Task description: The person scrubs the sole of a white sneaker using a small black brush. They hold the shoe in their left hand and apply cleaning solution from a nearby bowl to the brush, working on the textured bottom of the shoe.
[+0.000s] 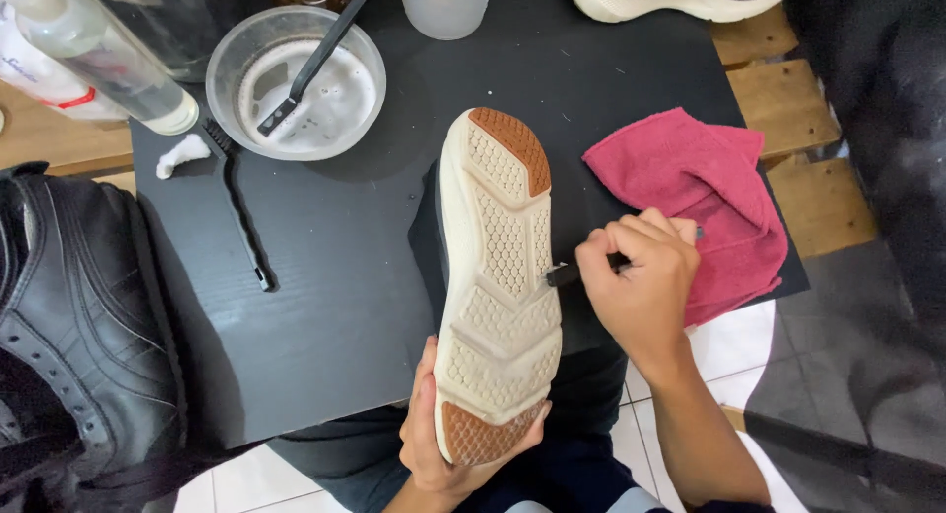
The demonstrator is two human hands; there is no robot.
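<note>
Shoe (498,276) sole-up, left hand (434,444) cupping heel, right hand (641,276) brushing edge

Cream honeycomb-patterned sole (501,276) with brown tips, pink cloth (709,188), black table (335,306), black boot (79,306)

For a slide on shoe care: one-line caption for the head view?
Left hand holds a shoe sole-up while the right hand works a small black brush against its edge.

Right hand (639,281) hides most of the brush (564,273).
</note>
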